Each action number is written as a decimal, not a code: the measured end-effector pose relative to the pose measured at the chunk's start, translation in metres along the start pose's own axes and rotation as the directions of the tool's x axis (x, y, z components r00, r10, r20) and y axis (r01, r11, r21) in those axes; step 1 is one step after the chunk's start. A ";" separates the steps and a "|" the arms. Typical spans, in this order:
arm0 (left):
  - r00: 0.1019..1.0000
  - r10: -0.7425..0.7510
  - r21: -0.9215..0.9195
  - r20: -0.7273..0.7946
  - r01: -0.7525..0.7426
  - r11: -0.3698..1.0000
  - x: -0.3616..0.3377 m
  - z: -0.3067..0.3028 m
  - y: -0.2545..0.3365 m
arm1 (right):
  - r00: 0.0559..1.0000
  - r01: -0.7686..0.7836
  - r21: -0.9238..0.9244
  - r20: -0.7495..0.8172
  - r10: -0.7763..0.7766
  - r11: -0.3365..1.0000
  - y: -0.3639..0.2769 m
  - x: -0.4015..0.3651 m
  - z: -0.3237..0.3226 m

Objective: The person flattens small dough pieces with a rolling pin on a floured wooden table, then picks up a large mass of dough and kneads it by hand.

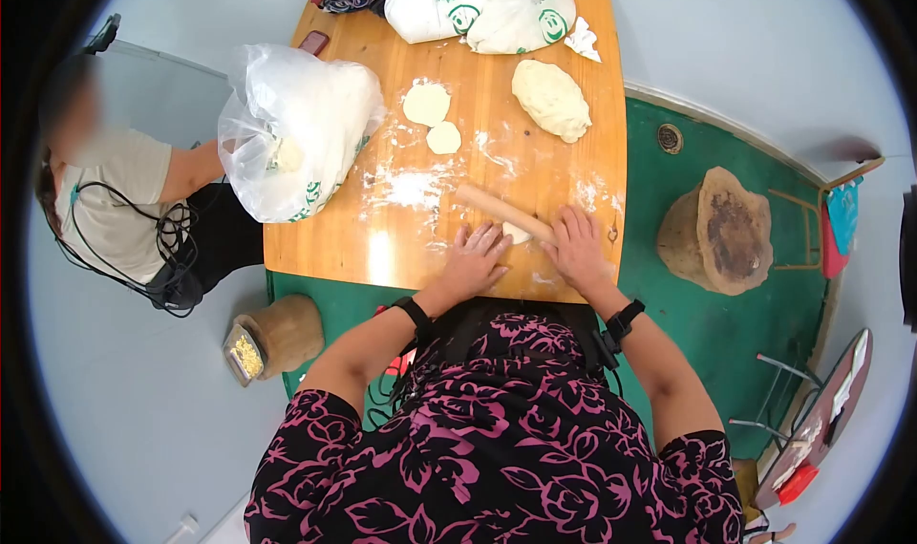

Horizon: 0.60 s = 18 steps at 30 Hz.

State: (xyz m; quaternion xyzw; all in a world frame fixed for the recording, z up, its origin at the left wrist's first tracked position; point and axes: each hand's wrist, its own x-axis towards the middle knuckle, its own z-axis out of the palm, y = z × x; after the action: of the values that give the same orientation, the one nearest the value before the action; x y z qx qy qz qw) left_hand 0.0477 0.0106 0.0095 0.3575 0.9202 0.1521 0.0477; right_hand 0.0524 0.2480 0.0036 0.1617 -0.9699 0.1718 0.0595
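Note:
A wooden rolling pin (pixel 492 206) lies slanted across a small piece of dough (pixel 517 233) near the table's front edge. My right hand (pixel 580 248) is on the pin's near end, its fingers pointing forward. My left hand (pixel 475 257) rests just left of the dough, fingers stretched out, the fingertips at or near the dough's edge. Further back lie two flat dough rounds, a larger one (pixel 426 103) and a smaller one (pixel 443 138). A big lump of dough (pixel 552 101) sits at the right.
White flour dusts the wooden table (pixel 420 253). A large plastic bag (pixel 298 128) stands at the left edge, beside a seated person (pixel 134 176). Two white bags (pixel 521 16) and a phone (pixel 313 42) are at the back. A wood stump (pixel 716 231) stands right of the table.

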 end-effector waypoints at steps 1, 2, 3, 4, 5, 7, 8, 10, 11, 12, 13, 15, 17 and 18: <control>1.000 -0.012 -0.001 -0.012 0.012 1.000 0.000 -0.001 0.004 | 1.000 0.011 -0.043 -0.015 -0.012 0.999 0.000 0.004 -0.003; 0.999 -0.023 -0.004 -0.025 0.023 1.000 0.001 -0.002 0.008 | 1.000 0.004 -0.058 0.007 -0.004 0.998 0.001 0.008 -0.006; 0.998 -0.050 -0.003 -0.023 0.050 0.999 0.001 -0.002 0.010 | 1.000 -0.001 -0.075 0.031 0.003 0.997 0.001 0.011 -0.008; 0.997 -0.079 -0.002 -0.022 0.079 0.997 0.002 -0.003 0.012 | 0.998 -0.003 -0.092 0.055 0.008 0.996 0.001 0.012 -0.010; 0.994 -0.109 0.000 -0.026 0.109 0.994 0.004 -0.003 0.012 | 0.997 0.025 -0.106 0.070 -0.018 0.994 0.000 0.006 -0.008; 0.992 -0.112 0.023 -0.063 0.113 0.993 0.005 -0.001 0.009 | 0.992 0.091 -0.126 0.103 -0.078 0.988 -0.005 -0.011 0.004; 0.991 -0.114 0.036 -0.076 0.117 0.992 0.002 -0.001 0.007 | 0.991 0.113 -0.157 0.084 -0.101 0.981 -0.003 -0.012 0.011; 0.991 -0.114 0.037 -0.075 0.117 0.992 0.001 0.000 0.005 | 0.989 0.146 -0.218 0.050 -0.138 0.965 0.001 -0.016 0.019; 0.991 -0.112 0.037 -0.074 0.115 0.993 0.002 0.000 0.005 | 0.995 0.089 -0.201 0.062 -0.078 0.976 0.000 -0.004 0.009; 0.991 -0.116 0.025 -0.068 0.118 0.993 0.002 0.000 0.006 | 0.997 0.029 -0.186 0.074 -0.016 0.982 0.004 0.012 -0.002; 0.991 -0.116 0.012 -0.062 0.117 0.993 0.002 -0.003 0.008 | 0.995 -0.034 -0.174 0.086 0.050 0.984 0.004 0.020 -0.011; 0.991 -0.106 0.011 -0.079 0.107 0.994 0.008 -0.004 0.007 | 0.996 -0.005 -0.138 0.084 0.016 0.990 0.001 0.015 -0.008; 0.989 -0.110 0.027 -0.101 0.113 0.993 0.005 -0.002 0.006 | 0.995 0.038 -0.095 0.094 -0.029 0.995 -0.007 0.002 -0.003; 0.990 -0.114 0.025 -0.089 0.116 0.993 0.004 -0.002 0.006 | 0.993 0.060 -0.064 0.105 -0.053 0.996 -0.016 -0.010 0.000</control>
State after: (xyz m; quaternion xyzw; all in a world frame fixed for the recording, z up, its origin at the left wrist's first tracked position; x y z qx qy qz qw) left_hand 0.0479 0.0171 0.0133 0.2976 0.9427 0.1507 0.0105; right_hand 0.0670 0.2366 0.0068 0.1959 -0.9719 0.1289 0.0197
